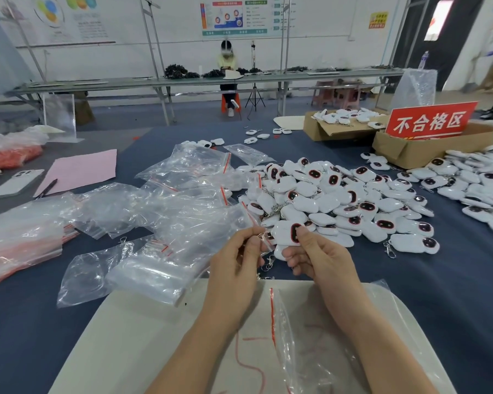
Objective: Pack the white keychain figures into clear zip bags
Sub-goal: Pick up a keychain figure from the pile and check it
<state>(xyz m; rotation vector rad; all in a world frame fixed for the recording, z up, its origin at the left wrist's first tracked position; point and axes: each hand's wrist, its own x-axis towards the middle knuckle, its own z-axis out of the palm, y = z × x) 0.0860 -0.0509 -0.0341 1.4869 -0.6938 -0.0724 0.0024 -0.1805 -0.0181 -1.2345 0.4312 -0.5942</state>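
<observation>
Right hand grips white keychain figure; left hand pinches its metal clasp. Both held above white board far edge. Clear zip bag lies on board under right forearm, long axis toward hands. Right hand judged nearer.

The right hand is gripping a white keychain figure, its thumb pressing on the dark face, while the left hand is pinching the metal clasp at the figure's end. A clear zip bag is lying on the pale mat under the wrists. A pile of figures is sitting on the bench just beyond, with loose zip bags spreading to its left.
</observation>
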